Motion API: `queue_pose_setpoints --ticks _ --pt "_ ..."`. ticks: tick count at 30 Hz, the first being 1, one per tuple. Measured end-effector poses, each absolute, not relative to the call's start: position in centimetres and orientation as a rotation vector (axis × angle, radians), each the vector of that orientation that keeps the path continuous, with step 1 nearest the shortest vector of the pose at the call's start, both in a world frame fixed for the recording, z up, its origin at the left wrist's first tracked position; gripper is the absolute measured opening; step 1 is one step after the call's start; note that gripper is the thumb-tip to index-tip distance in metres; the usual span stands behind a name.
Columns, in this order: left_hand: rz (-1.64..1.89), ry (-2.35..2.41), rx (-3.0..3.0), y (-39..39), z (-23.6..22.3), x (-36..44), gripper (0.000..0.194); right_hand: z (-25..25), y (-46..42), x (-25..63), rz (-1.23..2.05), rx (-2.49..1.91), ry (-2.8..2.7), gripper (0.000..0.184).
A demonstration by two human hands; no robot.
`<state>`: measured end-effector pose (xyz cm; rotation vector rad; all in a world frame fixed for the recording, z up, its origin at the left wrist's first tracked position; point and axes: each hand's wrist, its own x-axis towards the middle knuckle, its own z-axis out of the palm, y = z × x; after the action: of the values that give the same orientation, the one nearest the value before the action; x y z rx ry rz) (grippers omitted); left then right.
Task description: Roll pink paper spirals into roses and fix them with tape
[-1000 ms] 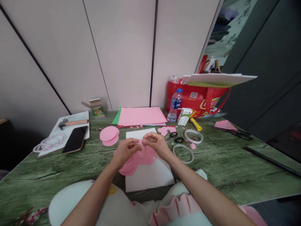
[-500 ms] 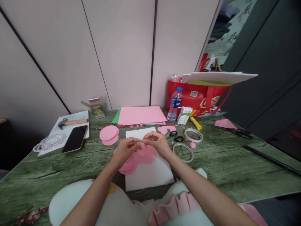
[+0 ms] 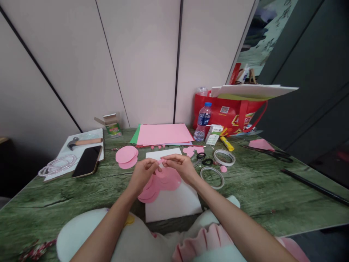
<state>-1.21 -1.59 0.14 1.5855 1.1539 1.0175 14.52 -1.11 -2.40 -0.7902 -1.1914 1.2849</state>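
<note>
My left hand (image 3: 143,174) and my right hand (image 3: 182,166) meet over a white sheet (image 3: 171,205). Both pinch a small piece of pink paper (image 3: 161,161) between thumb and fingertips. Its exact shape is partly hidden by the fingers. Just below the hands, larger rounded pink paper cutouts (image 3: 171,179) lie on the sheet, and overlapping pink circles (image 3: 149,194) sit at its left side. Another pile of pink paper circles (image 3: 127,154) rests on the table to the left.
Pink paper sheets (image 3: 165,134) lie at the back. Rightward are small scissors (image 3: 201,156), tape rolls (image 3: 224,157), a glue stick (image 3: 227,143), a water bottle (image 3: 203,122) and a red bag (image 3: 215,109). Leftward lie a phone (image 3: 87,161), a hammer (image 3: 87,141) and bead strings (image 3: 58,165).
Both hands have shifted slightly left, with the fingers repositioned on the small pink paper piece, which now shows more between them. The other things have stayed in place.
</note>
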Motion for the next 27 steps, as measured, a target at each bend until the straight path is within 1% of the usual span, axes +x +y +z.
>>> queue_pose_setpoints --ticks 10,16,22,27 --pt "0.962 1.123 1.516 -1.84 0.45 -0.99 0.021 -2.61 -0.98 14.74 1.307 -0.767 -1.137 0.027" --pt "0.939 1.085 1.484 -1.98 0.42 -0.95 0.021 -2.33 -1.14 14.68 1.273 -0.807 -1.139 0.02" --pt "0.964 1.111 1.482 -1.99 0.57 -0.99 0.021 -2.4 -1.13 14.72 1.298 -0.787 -1.171 0.024" --pt "0.966 1.148 1.506 -1.92 0.64 -0.99 0.022 -2.46 -1.09 14.68 1.302 -0.751 -1.17 0.021"
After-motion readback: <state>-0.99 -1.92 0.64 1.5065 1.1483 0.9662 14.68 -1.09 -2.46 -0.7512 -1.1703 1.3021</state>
